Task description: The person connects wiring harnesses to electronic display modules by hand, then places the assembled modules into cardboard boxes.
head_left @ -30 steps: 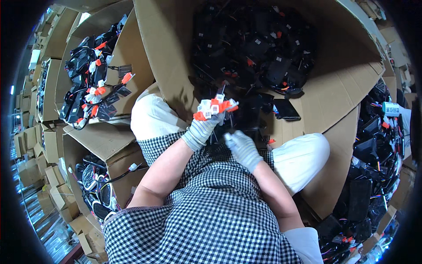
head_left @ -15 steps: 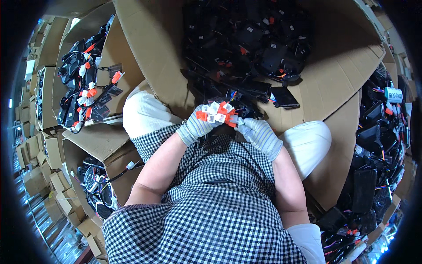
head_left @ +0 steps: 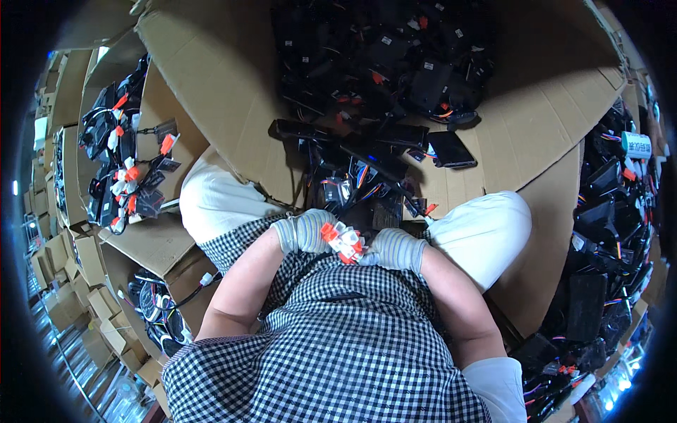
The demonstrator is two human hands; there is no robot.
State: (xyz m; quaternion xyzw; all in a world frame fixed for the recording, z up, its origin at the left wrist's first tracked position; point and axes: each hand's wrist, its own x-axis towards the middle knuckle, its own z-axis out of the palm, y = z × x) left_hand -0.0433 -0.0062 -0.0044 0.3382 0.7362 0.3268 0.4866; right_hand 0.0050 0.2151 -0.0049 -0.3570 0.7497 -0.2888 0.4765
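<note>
Connectors (head_left: 343, 242) held low over a checked apron (head_left: 367, 310)

The orange and white plugs form a tight bunch between the person's two hands, just above the lap. The left hand (head_left: 308, 231), in a striped knitted glove, curls round the bunch's left side and appears to pinch it. The right hand (head_left: 396, 249), gloved alike, has its fingers drawn in at the lower right edge; whether they press on a plug or merely rest beside it, I cannot tell.

Since half a second ago, both hands have come nearer the body, bringing the bunch with them. The plugs thus stay gathered as one group, while the black units (head_left: 363, 169) beyond the hands, with their coloured wires, show more plainly.

White trousers (head_left: 486, 233) flank these units at either side. A flat black unit (head_left: 451, 149) lies further out on the cardboard (head_left: 518, 158), and a dark heap of devices (head_left: 430, 77) fills the shade behind it. Several carry small pale labels, too small to read.

Left, an open carton holds black units with orange plugs (head_left: 123, 173). Right, among another heap of black units (head_left: 599, 247), a teal and white object (head_left: 637, 145) bears large printed characters. No brand can be made out.
</note>
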